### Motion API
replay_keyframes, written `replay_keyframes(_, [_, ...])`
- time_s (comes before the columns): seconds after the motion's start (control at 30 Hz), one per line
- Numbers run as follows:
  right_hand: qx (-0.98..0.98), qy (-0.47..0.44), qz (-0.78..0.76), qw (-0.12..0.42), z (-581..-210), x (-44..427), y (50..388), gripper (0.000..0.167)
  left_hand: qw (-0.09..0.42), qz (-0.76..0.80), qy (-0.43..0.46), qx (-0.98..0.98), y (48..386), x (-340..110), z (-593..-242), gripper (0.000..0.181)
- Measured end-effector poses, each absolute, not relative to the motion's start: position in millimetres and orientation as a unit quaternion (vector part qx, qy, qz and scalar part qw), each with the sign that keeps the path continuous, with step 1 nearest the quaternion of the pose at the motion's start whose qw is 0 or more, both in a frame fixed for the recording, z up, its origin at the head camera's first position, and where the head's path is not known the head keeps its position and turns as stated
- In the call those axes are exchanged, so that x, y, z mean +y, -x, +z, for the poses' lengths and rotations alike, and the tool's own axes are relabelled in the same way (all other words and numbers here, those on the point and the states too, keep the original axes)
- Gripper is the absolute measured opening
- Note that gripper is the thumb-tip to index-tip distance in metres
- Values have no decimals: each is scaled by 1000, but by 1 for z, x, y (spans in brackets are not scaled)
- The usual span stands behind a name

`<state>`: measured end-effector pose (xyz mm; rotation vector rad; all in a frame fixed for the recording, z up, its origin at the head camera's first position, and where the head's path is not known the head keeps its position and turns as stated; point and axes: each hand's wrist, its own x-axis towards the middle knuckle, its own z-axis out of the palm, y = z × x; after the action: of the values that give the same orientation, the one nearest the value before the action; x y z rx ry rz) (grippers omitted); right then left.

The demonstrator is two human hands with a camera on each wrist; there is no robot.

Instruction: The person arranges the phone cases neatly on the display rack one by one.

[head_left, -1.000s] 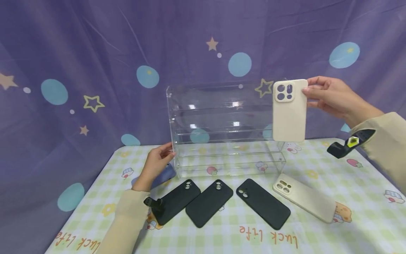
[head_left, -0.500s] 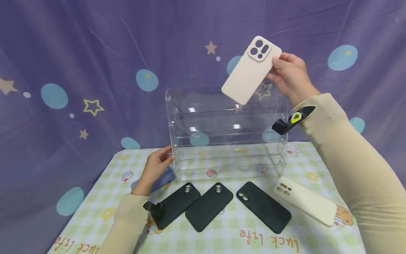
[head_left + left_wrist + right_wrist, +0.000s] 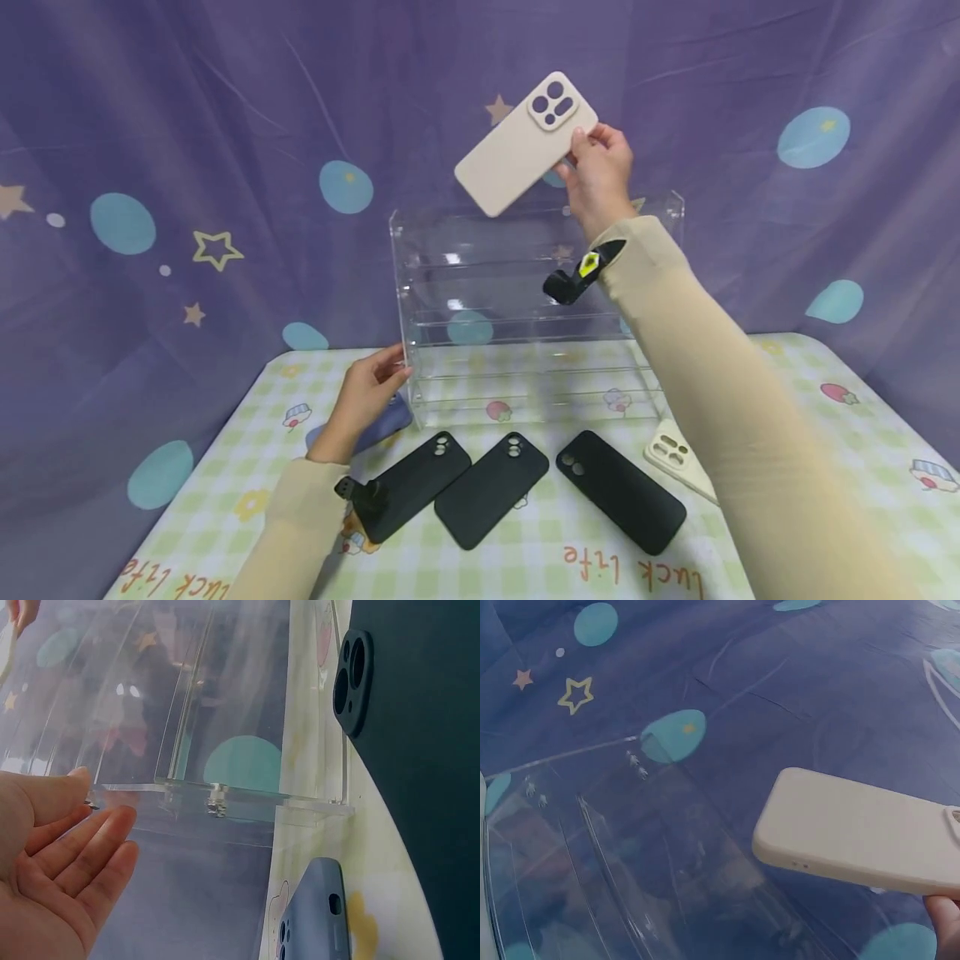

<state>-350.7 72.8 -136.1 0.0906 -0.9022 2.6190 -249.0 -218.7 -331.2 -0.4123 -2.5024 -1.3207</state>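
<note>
Purple-blue cloth (image 3: 262,100) printed with pale blue ovals and stars hangs behind the worktop (image 3: 247,467), whose cover we see in green and white checks, with orange lettering along its near side. Toward the far side we find a clear rack (image 3: 517,325) with stepped shelves.

Of the two hands, the right hand (image 3: 603,171) pinches a cream phone case (image 3: 513,154) near its camera cutouts, thumb on the back face. We see that case tilted in the air at the level of the rack's top edge, cutouts toward the upper right; from the right wrist view it looks apart from the rack.

At the rack's left end rests the left hand (image 3: 363,392), fingers relaxed and thumb parted from them; how firmly it presses we cannot tell.

Just beside it lies a blue phone case (image 3: 386,423), partly hidden from us. Nearer, we count a left dark case (image 3: 416,492), a middle dark case (image 3: 491,492) close beside it, and a right dark case (image 3: 622,492) slanting the other way. Farther right, our view of a second cream case (image 3: 677,457) is partly blocked by the right sleeve (image 3: 750,408).
</note>
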Motion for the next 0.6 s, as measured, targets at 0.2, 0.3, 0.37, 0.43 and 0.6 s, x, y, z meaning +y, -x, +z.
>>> replay_keyframes(0.2, [-299, -50, 930, 208, -136, 47, 359, 17, 132, -466, 131, -865, 241, -214, -326, 38])
replay_keyframes(0.3, [-288, -73, 928, 224, -135, 40, 361, 17, 135, -468, 133, -863, 240, -215, -326, 38])
replay_keyframes(0.37, [-287, -85, 927, 227, -135, 36, 362, 17, 137, -468, 135, -863, 239, -215, -326, 38])
replay_keyframes(0.43, [-293, -94, 925, 223, -136, 34, 363, 17, 141, -466, 136, -863, 239, -215, -326, 38])
replay_keyframes(0.6, [-323, -107, 919, 201, -142, 31, 366, 18, 145, -468, 137, -861, 238, -218, -325, 38])
